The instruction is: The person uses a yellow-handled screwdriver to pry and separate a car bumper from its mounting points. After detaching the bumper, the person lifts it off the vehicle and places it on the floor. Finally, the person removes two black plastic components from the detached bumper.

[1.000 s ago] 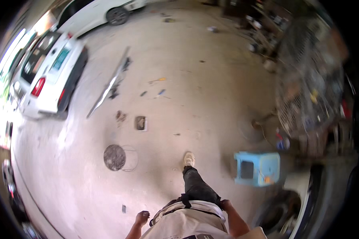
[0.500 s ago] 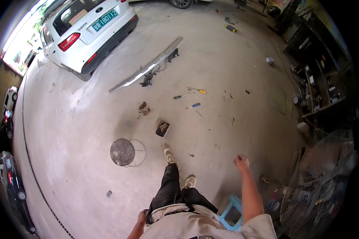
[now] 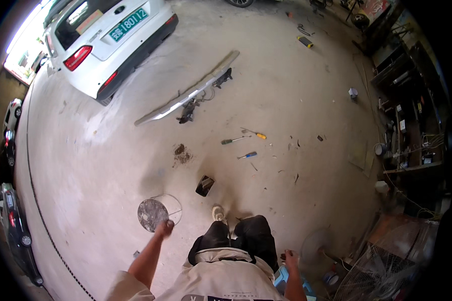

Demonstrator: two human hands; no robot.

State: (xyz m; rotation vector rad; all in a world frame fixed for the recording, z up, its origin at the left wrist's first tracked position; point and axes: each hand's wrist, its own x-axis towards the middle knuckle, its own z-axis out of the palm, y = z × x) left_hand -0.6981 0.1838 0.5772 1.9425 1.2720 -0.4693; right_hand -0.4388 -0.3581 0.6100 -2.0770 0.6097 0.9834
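Note:
My left hand (image 3: pixel 164 229) hangs low, fingers curled in, beside the round stool (image 3: pixel 152 214) with a worn, dark seat and a wire ring at its foot; it appears apart from the stool. Whether anything is in that hand is hidden. On the other side, my right hand (image 3: pixel 290 258) is down by a light-blue plastic stool (image 3: pixel 281 277). Its fingers are bent closed, with something small and dark at them that I cannot make out. Ahead of my feet stands a small open box (image 3: pixel 205 185), dark inside. Brown crumbs (image 3: pixel 182 154) lie on the floor beyond it.
Several screwdrivers, one a blue-handled screwdriver (image 3: pixel 247 155), lie ahead. Behind them rests a long silver bumper bar (image 3: pixel 188 98). A white car (image 3: pixel 118 45) stands at the far left, cluttered shelves (image 3: pixel 407 125) at the right, a wire-caged fan (image 3: pixel 381 266) at the near right.
My left hand has swung forward from my thigh to beside the round stool. My right hand has dropped back toward the blue stool. The floor things sit lower in view.

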